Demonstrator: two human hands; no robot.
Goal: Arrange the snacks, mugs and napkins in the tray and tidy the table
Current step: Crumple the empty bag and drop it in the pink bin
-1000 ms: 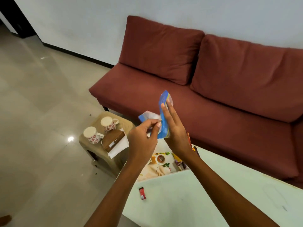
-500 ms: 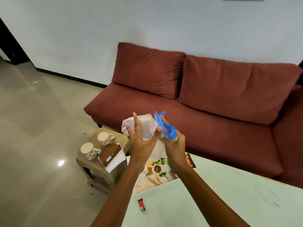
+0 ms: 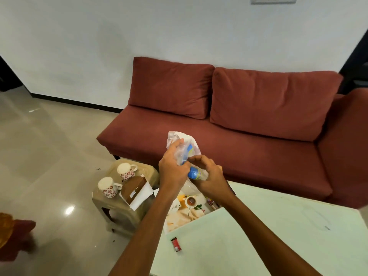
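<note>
My left hand (image 3: pixel 172 170) grips a clear plastic bag (image 3: pixel 180 142) held up above the table's far left corner. My right hand (image 3: pixel 209 176) is closed on a crumpled blue snack wrapper (image 3: pixel 194 173), pushed partly into that bag. Below the hands lies the tray (image 3: pixel 185 214), printed with a teacup and flowers, with some snack packets at its right edge. Two white mugs with red flowers (image 3: pixel 125 170) (image 3: pixel 107 185) stand on a small beige stool (image 3: pixel 111 204) left of the table, beside a brown box with white napkins (image 3: pixel 137 191). A small red packet (image 3: pixel 176 244) lies on the table.
The pale green table (image 3: pixel 258 236) fills the lower right. A red sofa (image 3: pixel 229 124) runs behind it and wraps round on the right. Shiny tiled floor lies to the left, with someone's red-clothed shape (image 3: pixel 12 236) at the lower left edge.
The head view has tilted up, showing more wall. The blue wrapper, held upright a second ago, is now crumpled and pressed into the clear bag that my left hand opened.
</note>
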